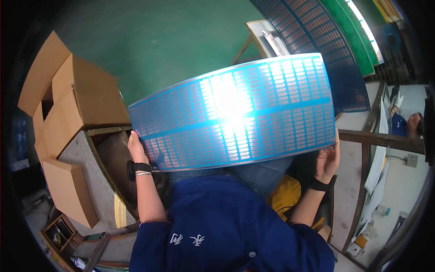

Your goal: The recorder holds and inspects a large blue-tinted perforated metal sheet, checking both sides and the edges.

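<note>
A large, thin blue circuit panel, covered in rows of small coppery rectangles, is held up in front of my body and throws back a bright glare at its middle. My left hand grips its lower left corner, the thumb showing along the edge. At the lower right corner my right hand holds the same panel, with its fingers curled under the edge. Black bands circle both wrists. Beyond the panel, at the upper right, a similar dark blue patterned sheet rests apart from my hands.
Open cardboard boxes stand on a grey-topped table at the left. A small stand is on the green floor ahead. Green sheets lie at the far right. Another person is beside a white worktable on the right.
</note>
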`<state>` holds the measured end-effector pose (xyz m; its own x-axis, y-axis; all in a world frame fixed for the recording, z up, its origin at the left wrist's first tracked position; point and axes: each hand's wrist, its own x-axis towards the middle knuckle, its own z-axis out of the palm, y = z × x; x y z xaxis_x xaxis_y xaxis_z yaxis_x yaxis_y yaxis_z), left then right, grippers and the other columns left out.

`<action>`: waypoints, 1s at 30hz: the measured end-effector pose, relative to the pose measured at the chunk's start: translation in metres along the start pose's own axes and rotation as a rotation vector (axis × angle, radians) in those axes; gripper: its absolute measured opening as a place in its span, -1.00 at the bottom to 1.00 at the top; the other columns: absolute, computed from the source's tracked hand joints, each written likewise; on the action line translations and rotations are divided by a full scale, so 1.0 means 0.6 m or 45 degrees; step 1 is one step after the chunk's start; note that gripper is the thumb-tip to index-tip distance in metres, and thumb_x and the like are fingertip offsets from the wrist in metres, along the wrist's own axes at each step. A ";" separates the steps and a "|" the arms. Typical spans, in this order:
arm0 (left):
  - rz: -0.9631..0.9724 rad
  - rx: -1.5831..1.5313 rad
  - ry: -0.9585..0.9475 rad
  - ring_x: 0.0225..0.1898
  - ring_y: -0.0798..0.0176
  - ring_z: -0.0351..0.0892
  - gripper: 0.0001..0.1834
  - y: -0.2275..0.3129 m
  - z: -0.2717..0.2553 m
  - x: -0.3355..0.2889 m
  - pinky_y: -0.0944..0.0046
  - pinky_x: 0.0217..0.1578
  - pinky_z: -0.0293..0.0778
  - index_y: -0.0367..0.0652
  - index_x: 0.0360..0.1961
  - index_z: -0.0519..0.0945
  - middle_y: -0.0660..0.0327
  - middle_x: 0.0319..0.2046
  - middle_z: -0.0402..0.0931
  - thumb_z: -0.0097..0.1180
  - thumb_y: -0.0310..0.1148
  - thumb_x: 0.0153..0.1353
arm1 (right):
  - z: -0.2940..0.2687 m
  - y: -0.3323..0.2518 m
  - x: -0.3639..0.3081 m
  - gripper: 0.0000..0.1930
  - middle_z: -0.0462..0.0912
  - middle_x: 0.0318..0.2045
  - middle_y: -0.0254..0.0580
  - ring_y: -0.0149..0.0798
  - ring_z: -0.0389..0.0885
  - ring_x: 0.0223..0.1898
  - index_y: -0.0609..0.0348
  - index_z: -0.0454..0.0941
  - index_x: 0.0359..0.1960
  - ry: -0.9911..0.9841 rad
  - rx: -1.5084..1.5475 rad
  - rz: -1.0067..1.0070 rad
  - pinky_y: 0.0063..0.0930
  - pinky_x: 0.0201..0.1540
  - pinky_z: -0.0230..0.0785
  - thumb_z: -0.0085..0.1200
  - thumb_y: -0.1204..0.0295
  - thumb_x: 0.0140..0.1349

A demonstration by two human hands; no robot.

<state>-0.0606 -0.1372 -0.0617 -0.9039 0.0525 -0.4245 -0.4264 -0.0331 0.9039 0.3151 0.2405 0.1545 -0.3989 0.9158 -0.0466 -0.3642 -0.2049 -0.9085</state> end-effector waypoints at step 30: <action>0.927 1.623 -0.246 0.34 -0.07 -0.15 -0.52 0.022 0.245 -0.077 -0.13 0.26 -0.27 0.14 0.27 0.19 0.13 0.32 -0.02 -0.32 -0.18 0.31 | -0.098 0.071 -0.027 -0.64 0.59 -0.30 -0.27 -0.51 0.51 -0.30 0.35 0.49 -0.09 -0.118 -0.614 0.457 -0.64 -0.22 0.36 -0.13 0.27 0.32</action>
<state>-0.0196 0.0069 -0.0224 -0.8389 0.5417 0.0528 0.5170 0.7628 0.3883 0.3554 0.2372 0.0925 -0.5059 0.7800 -0.3685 0.2203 -0.2961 -0.9294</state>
